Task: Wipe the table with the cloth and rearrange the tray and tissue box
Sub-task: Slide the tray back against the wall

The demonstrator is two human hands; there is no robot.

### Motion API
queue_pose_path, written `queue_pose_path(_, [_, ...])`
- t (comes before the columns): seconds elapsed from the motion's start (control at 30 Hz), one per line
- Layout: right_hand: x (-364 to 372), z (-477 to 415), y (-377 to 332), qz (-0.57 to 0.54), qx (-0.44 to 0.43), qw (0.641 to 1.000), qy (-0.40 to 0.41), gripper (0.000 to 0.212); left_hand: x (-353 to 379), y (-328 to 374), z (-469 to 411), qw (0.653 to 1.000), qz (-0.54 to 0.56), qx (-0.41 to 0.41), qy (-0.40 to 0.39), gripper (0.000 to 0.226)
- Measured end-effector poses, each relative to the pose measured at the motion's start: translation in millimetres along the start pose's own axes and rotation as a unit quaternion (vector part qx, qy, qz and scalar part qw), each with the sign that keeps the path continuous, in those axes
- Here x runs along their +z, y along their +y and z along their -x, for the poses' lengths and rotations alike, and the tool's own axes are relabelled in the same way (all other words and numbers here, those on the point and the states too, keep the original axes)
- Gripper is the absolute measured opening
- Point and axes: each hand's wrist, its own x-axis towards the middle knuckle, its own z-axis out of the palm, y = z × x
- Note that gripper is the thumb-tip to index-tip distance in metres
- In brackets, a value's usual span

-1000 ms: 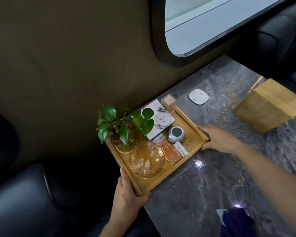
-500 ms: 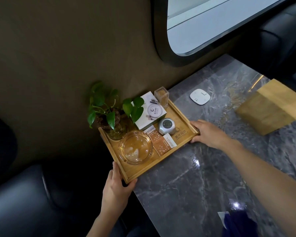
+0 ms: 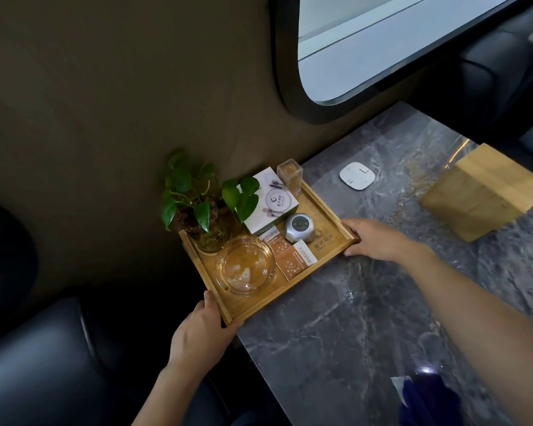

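Tray is held w/ both hands at the table's left end, right up against the brown wall. Left hand is clamped on the near corner, thumb on top of the rim, fingers underneath. Right hand has the right corner, fingers curled around the edge. Can't tell if the tray is flat on the table or a bit off it; its left part looks like it sticks out past the table edge.

On the tray, near to far: glass ashtray closest to the left hand, two orange packets just beside it, a small silver gadget behind those. Plant in a glass jar sits at the left corner by the wall. White box is next to it, leaves hanging over part of it. Clear toothpick holder is upright at the far corner.

Further out on the table: white pad lying flat past the tray, and the wooden tissue box well apart to the right, by the far edge. Blue cloth is bunched at the near edge, bottom right, partly cut off by the frame. Window above the table, dark seat lower left.
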Motion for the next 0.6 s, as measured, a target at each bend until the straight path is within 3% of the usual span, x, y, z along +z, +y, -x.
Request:
queue_pose_path(0.1, [-9.2,5.5,1.0,0.012,0.016,0.999,-0.031,0.036,-19.7,2.7,-0.2,0.997,-0.054,0.041,-0.042,0.057])
queue_pose_path(0.2, [-18.9,15.5,1.1,0.024,0.024,0.999,-0.028,0.042,-35.0,9.2,2.5,0.989,-0.074,0.096,-0.083,0.05])
queue_pose_path(0.33, [-37.3,32.2,6.7,0.026,0.037,0.999,-0.011,0.061,-51.8,44.6,1.2,0.979,-0.07,0.159,-0.105,0.057])
queue_pose_path(0.43, [-55.7,48.0,13.5,0.03,0.044,0.998,0.017,0.061,-57.6,88.3,-8.5,0.97,-0.036,0.217,-0.103,0.052])
queue_pose_path(0.6, [-87.6,77.5,32.8,0.044,0.068,0.993,0.091,0.058,-54.9,169.1,-33.1,0.949,-0.005,0.292,-0.122,0.063])
